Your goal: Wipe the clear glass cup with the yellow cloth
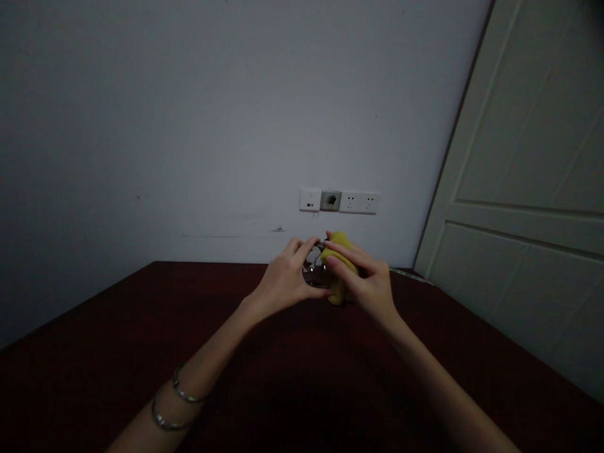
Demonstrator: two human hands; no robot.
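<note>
Both my hands meet over the far part of a dark red-brown table (141,327). My left hand (283,280) is closed around a small shiny metal object (315,269), thumb below and fingers over its top. My right hand (365,277) presses a yellow cloth (340,264) against that object, its fingers closed over the cloth. What the metal object is I cannot make out in the dim light. Two silver bangles (177,406) circle my left forearm.
A white wall stands right behind the table, with a row of sockets and a switch (338,201) just above my hands. A pale door (523,189) fills the right side. A thin cable (410,274) lies at the table's far right edge.
</note>
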